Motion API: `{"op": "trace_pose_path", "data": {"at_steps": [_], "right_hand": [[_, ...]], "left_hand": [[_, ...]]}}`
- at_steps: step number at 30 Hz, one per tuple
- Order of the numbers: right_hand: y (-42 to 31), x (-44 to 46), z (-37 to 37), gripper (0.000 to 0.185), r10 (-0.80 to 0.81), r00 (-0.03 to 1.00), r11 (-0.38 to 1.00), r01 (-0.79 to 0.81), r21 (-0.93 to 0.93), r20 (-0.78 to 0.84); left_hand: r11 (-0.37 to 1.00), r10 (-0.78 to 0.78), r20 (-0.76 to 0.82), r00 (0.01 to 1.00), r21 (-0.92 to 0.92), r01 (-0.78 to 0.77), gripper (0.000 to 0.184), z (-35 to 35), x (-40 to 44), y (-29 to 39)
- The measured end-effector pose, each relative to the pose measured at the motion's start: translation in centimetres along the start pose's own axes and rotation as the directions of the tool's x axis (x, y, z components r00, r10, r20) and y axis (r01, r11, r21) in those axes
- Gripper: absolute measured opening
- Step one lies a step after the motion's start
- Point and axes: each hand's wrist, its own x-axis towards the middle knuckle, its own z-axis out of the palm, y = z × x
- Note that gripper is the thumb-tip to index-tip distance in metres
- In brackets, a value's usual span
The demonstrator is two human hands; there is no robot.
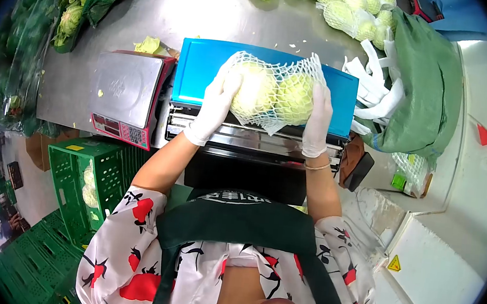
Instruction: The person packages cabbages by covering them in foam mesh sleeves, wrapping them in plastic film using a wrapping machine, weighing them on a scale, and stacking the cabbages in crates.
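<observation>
Two pale green cabbages (254,91) sit side by side inside one white foam net sleeve (274,121), over a blue tray-like top (196,67). My left hand (220,99), in a white glove, grips the sleeve and the left cabbage from the side. On the other side my gloved right hand (319,115) presses against the right cabbage, fingers along the netting. The net's upper right end spreads loosely past the cabbage. Beneath the hands runs a metal-edged front of the machine (245,134).
A red-edged scale (125,89) stands left of the blue top. Netted cabbages (352,18) lie at the back right, by white foam nets (375,86) and a green sack (426,82). Green bags of cabbages (70,18) are far left, above green crates (69,175).
</observation>
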Motion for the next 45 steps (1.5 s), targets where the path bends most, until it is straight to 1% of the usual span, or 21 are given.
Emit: {"op": "trace_pose_path", "data": {"at_steps": [2, 3, 10, 13, 16, 17, 18, 20, 22, 23, 25, 26, 27, 29, 30, 32, 34, 36, 38, 39, 45], "right_hand": [[-0.4, -1.0, -0.3, 0.05, -0.06, 0.998, 0.978, 0.059, -0.198, 0.001], [-0.2, -1.1, -0.5, 0.051, -0.056, 0.998, 0.969, 0.062, -0.238, 0.031], [0.3, -0.9, -3.3, 0.063, -0.155, 0.987, 0.941, 0.162, -0.296, 0.049], [-0.2, -5.4, -6.3, 0.059, -0.423, 0.891, 0.606, 0.144, -0.782, -0.164], [4.7, -9.7, -8.5, 0.062, -0.444, 0.864, 0.173, -0.179, -0.969, -0.239], [4.4, -10.4, -7.5, 0.07, -0.174, 0.934, 0.109, -0.298, -0.948, -0.313], [6.4, -11.1, -6.7, 0.063, -0.364, 0.908, 0.006, -0.219, -0.976, -0.206], [8.3, -10.4, -6.1, 0.053, -0.32, 0.927, 0.158, -0.151, -0.976, -0.195], [8.3, -9.7, -6.0, 0.032, -0.278, 0.936, 0.41, -0.087, -0.908, -0.216], [7.4, -9.7, -7.2, 0.028, -0.201, 0.963, 0.638, -0.01, -0.77, -0.179], [3.1, -11.3, -8.3, 0.02, -0.005, 0.996, 0.974, -0.015, -0.226, -0.091], [1.7, -12.2, -10.1, 0.019, -0.351, 0.907, 0.806, 0.42, -0.417, 0.235], [0.5, -13.7, -11.6, 0.018, 0.057, 0.991, 0.989, -0.04, -0.144, 0.119], [-5.3, -16.5, -13.1, 0.022, 0.188, 0.933, 0.958, -0.106, -0.266, 0.307], [-4.6, -18.7, -17.4, 0.024, 0.06, 0.884, 0.998, -0.043, -0.047, 0.463], [-5.5, -19.6, -20.7, 0.025, -0.083, 0.835, 0.996, 0.049, 0.078, 0.544], [-10.7, -17.4, -17.8, 0.019, -0.055, 0.909, 0.979, 0.131, -0.158, 0.412], [-13.0, -14.5, -13.1, 0.012, 0.02, 0.986, 0.905, 0.053, -0.421, 0.168], [-8.2, -11.9, -12.5, 0.021, -0.24, 0.942, 0.618, 0.335, -0.711, 0.236], [-5.6, -11.2, -12.3, 0.023, -0.228, 0.957, 0.593, 0.283, -0.754, 0.179], [0.6, -7.8, -9.5, 0.03, -0.371, 0.75, 0.205, 0.641, -0.74, 0.547]], "left_hand": [[0.986, 0.067, 0.063, 0.996, 0.152, -0.076, 0.055, -0.4, -0.1, 0.2], [0.949, -0.099, 0.115, 0.988, 0.308, 0.06, 0.058, -0.8, -0.1, 0.4], [0.983, -0.091, 0.094, 0.991, 0.167, 0.075, 0.071, -3.8, -0.1, -0.5], [0.61, 0.291, -0.068, 0.954, 0.782, -0.13, 0.067, -8.4, -4.5, 0.3], [0.207, 0.182, -0.075, 0.98, 0.978, 0.036, 0.077, -11.0, -9.8, -2.4], [0.179, 0.152, -0.053, 0.987, 0.983, 0.025, 0.081, -10.1, -10.8, -2.1], [0.151, 0.124, -0.032, 0.992, 0.988, 0.013, 0.085, -9.0, -11.4, -1.8], [0.48, 0.214, 0.02, 0.977, 0.868, -0.123, 0.076, -7.6, -11.3, -3.4], [0.579, 0.18, -0.024, 0.983, 0.81, -0.086, 0.062, -7.6, -10.6, -5.3], [0.83, 0.12, -0.071, 0.99, 0.555, -0.061, 0.044, -7.7, -10.3, -4.7], [0.973, -0.12, 0.069, 0.99, 0.207, 0.103, 0.026, -8.7, -10.7, -1.7], [0.979, -0.191, 0.171, 0.967, 0.109, 0.174, 0.022, -9.3, -11.6, 1.0], [0.997, -0.064, 0.367, 0.928, 0.073, 0.04, 0.018, -10.4, -12.8, 1.7], [0.998, 0.012, 0.696, 0.717, -0.056, 0.037, 0.018, -11.1, -14.1, 7.7], [0.978, 0.074, 0.727, 0.683, -0.185, 0.091, 0.017, -11.4, -14.8, 8.6], [0.998, 0.04, 0.563, 0.826, 0.018, -0.061, 0.013, -11.6, -14.2, 11.1], [0.949, 0.056, 0.134, 0.989, 0.3, -0.095, 0.01, -11.4, -12.8, 7.9], [0.782, 0.209, -0.023, 0.978, 0.604, -0.153, 0.025, -11.4, -10.8, 5.0], [0.613, 0.287, 0.087, 0.954, 0.748, -0.253, 0.034, -11.6, -10.3, 2.9], [0.509, 0.294, 0.148, 0.944, 0.812, -0.285, 0.037, -11.9, -10.3, 1.4], [0.174, 0.187, 0.418, 0.889, 0.877, -0.449, 0.034, -12.5, -8.8, -0.5]]}}
